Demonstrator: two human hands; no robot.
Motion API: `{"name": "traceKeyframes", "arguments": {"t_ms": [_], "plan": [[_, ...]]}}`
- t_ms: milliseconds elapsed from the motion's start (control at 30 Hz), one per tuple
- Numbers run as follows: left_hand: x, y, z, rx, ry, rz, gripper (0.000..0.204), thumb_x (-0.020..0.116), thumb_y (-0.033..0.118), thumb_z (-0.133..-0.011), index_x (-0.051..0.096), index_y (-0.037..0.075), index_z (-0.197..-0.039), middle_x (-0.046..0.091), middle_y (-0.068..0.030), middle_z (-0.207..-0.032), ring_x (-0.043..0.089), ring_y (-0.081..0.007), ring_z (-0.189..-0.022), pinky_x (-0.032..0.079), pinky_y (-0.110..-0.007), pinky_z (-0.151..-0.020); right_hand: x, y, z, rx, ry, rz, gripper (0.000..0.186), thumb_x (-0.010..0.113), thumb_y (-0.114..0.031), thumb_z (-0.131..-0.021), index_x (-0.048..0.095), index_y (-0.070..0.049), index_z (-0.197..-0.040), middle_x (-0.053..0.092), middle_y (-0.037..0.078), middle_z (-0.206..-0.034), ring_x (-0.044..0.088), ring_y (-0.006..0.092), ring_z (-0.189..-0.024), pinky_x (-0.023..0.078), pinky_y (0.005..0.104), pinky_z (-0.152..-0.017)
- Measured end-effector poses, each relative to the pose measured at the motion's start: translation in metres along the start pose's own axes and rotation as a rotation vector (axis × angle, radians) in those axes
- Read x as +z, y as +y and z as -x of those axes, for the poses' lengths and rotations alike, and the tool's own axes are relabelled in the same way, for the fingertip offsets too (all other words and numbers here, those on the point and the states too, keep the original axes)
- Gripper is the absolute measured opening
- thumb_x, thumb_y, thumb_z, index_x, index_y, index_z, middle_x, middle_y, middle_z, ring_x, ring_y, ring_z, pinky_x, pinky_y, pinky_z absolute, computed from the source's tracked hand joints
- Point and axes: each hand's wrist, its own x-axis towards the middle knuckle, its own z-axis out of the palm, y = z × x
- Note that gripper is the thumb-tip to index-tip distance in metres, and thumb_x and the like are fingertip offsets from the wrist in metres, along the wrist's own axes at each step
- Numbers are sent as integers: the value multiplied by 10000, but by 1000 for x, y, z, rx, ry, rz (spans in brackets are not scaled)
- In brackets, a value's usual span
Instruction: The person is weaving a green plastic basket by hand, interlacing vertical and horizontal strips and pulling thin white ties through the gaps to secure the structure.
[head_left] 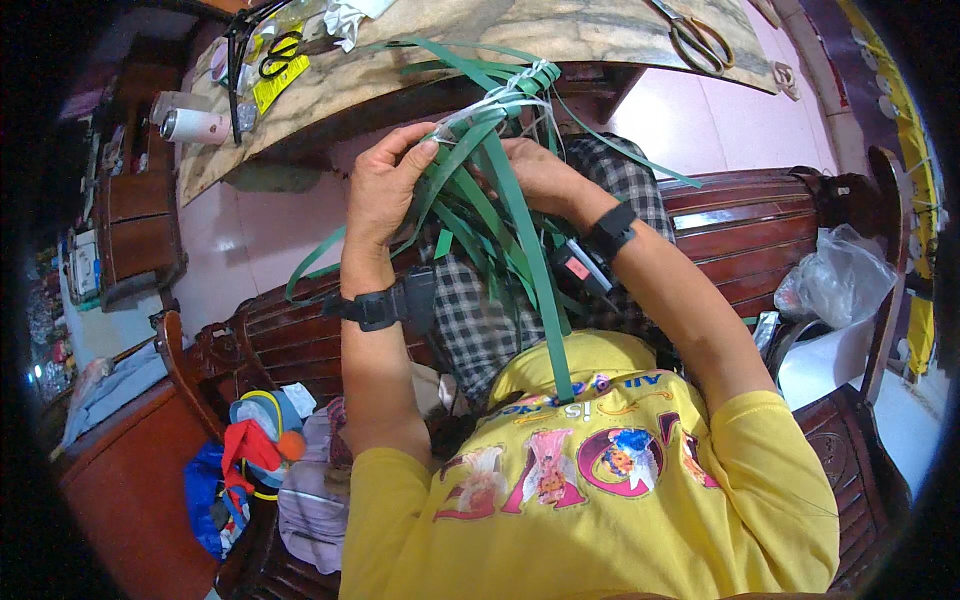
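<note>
A bundle of flat green strips (505, 185), partly woven together with thin white strips (500, 97), hangs between my hands above my lap. My left hand (392, 180) pinches the left side of the woven part between thumb and fingers. On the other side my right hand (540, 178) is closed around the back of the weave; its fingertips are hidden behind the green strips. Long loose ends trail down over my checked trousers and yellow shirt, and others reach out over the table edge. A dark band circles each wrist.
Ahead stands a marble-patterned table (440, 85) bearing large scissors (692, 38), black-handled scissors (280, 55) and a white cup (195, 127). I sit on a dark wooden bench (740, 225). A clear plastic bag (838, 278) lies at right; cloths and a blue bag (205, 500) at left.
</note>
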Motion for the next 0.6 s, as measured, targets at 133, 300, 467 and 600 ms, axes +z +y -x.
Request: {"name": "traceKeyframes", "arguments": {"t_ms": [133,300,467,600], "plan": [[1,-1,-1,2,14,12,283,702,177,-897,689,12,-1126,695,-9,-992,605,-80,-884,485,-225,-802,8,30,-30,18,-59,-353,297,731,-234,-855,688,-25,-1061,687,60,-941,635,124,-757,531,286,-627],[-2,0,2,-12,63,-21,285,699,176,-900,686,1,-1124,695,-11,-968,601,-72,-863,486,-219,-790,20,31,-34,-25,-132,-565,306,707,-247,-881,649,-46,-1103,668,40,-925,629,112,-731,534,265,-601],[-1,-1,1,-4,59,13,287,695,181,-903,685,-2,-1125,695,-8,-950,598,-69,-842,491,-222,-769,23,27,-34,-116,-167,-538,302,677,-242,-906,638,-52,-1138,671,37,-982,638,110,-800,545,259,-666],[-2,0,2,8,78,-19,282,693,182,-905,687,-3,-1118,692,-5,-932,593,-68,-831,490,-223,-756,33,13,-21,-40,-128,-705,308,658,-257,-923,631,-61,-1159,671,43,-1021,641,114,-852,547,259,-717]]}}
